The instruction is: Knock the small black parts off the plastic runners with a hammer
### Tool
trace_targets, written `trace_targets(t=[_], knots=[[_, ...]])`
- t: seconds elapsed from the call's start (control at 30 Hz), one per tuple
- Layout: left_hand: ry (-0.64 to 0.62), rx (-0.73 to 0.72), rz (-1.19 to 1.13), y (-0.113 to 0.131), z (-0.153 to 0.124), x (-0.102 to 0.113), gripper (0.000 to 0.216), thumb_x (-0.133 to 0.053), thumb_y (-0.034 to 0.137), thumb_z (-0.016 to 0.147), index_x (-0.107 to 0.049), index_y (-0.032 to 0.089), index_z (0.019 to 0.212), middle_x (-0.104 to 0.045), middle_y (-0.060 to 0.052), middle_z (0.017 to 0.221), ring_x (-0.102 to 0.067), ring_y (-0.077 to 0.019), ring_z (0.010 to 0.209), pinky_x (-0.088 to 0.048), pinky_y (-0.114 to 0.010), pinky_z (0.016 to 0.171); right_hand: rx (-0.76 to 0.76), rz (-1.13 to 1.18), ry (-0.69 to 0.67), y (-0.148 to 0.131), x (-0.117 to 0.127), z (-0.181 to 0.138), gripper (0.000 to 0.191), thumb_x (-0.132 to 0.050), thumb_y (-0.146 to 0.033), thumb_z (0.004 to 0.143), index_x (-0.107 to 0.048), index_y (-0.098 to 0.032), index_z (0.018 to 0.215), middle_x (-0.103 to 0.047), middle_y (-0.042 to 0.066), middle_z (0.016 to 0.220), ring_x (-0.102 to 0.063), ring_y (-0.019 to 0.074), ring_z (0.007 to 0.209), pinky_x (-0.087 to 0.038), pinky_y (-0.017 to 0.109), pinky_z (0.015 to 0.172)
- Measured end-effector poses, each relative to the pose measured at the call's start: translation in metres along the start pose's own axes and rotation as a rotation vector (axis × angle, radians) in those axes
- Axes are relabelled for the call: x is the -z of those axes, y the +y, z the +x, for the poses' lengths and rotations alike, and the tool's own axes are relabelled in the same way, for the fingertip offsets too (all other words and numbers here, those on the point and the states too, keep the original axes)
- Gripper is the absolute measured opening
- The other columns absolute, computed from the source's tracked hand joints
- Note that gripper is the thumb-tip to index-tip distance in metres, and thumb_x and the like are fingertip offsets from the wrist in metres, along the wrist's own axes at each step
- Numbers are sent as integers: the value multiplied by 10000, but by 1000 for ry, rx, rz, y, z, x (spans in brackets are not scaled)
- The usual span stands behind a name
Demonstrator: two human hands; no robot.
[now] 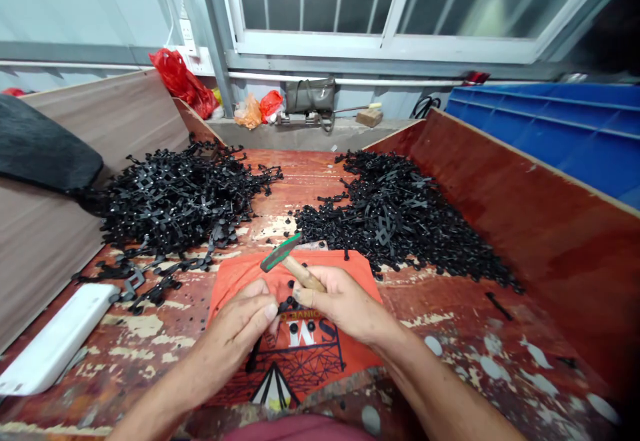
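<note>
Holding the hammer (pixel 299 272) by its wooden handle in the right fingers (pixel 313 298), above the cloth's (pixel 229 278) far half, with the head (pixel 281 253) slanting across the far edge. Curling the left fingers (pixel 267 313) closed just left of the cloth's centre, cannot tell around what, if anything. Probably best to grip the handle firmly, turn the head well away from the left fingertips, and leave room around the parts (pixel 311 326) on the cloth.

Even, pale light brightens a workbench (pixel 300 168) stretched by wide-angle distortion; hazy glare clouds a window (pixel 493 14), the right edge darkening.
</note>
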State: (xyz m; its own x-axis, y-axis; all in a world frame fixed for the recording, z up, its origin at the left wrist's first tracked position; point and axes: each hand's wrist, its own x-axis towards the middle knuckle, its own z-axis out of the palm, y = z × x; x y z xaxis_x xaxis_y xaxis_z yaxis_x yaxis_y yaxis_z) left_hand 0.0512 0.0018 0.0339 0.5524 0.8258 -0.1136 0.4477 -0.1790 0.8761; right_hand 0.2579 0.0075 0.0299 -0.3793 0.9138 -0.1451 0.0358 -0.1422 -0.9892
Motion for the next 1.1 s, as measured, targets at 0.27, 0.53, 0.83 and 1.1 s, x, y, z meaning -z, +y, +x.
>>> trace_targets(t=[0.27, 0.53, 0.83, 1.1], knots=[[-32, 82, -375, -6, -2, -4, 407, -348, 429, 972, -490, 186, 677, -480, -11, 765, -471, -164, 771, -401, -275, 769, 32, -485, 382, -11, 63, -23, 247, -546, -427, 872, -570, -198, 783, -543, -20, 675, -429, 125, 576, -309, 239, 521], [135, 114, 542, -26, 19, 4, 458, -304, 421, 976, -617, 180, 744, -553, -56, 799, -523, -208, 789, -373, -336, 757, -85, -1110, 420, 10, 85, -58, 401, -361, -318, 986, -520, -308, 1354, -747, 51, 962, -693, 238, 802, -458, 297, 610], [108, 133, 702, -37, 24, -8, 481, -261, 395, 995, -678, 191, 868, -603, -82, 875, -573, -222, 830, -411, -358, 779, 245, -930, 222, 23, 5, -27, 521, -398, -203, 986, -361, -361, 1482, -637, 18, 1299, -657, 203, 1061, -521, 342, 923], [107, 32, 867, -27, 10, 14, 356, -386, 321, 963, -555, 299, 1276, -606, -95, 1194, -524, -297, 1060, -390, -460, 903, 178, -1072, 122, 33, 1, -15, 534, -405, -163, 977, -378, -368, 1469, -658, 27, 1271, -640, 206, 1110, -500, 317, 925]])
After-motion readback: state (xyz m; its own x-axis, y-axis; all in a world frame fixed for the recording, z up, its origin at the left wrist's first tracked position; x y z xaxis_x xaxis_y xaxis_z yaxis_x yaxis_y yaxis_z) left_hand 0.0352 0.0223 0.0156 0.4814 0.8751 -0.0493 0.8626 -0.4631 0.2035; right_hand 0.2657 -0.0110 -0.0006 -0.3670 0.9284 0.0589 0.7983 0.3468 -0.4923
